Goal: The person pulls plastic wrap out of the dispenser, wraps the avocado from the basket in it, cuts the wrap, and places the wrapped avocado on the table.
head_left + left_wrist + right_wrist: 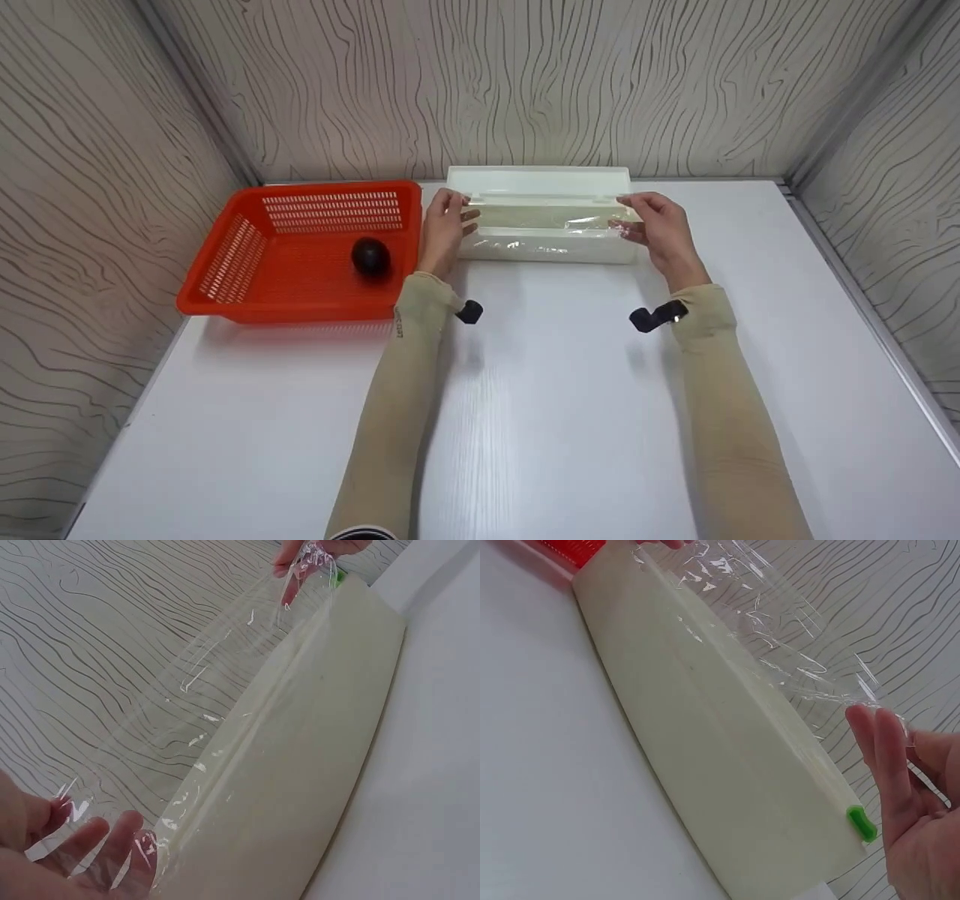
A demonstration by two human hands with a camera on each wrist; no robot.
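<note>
Your left hand (444,234) and right hand (664,234) are pinching opposite ends of the clear film (196,679) stretching between them. You are risking a tear if pulling unevenly, or clinging folds if slackening. Between your hands, the box (705,735) could be sliding under tugs.

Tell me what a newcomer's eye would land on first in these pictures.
Probably the bright red basket on the left of the white table, with a dark rounded object inside toward its right side. Next would be the shiny clear film stretched between the person's left grip and right grip, at the long white box near the table's back edge.
</note>
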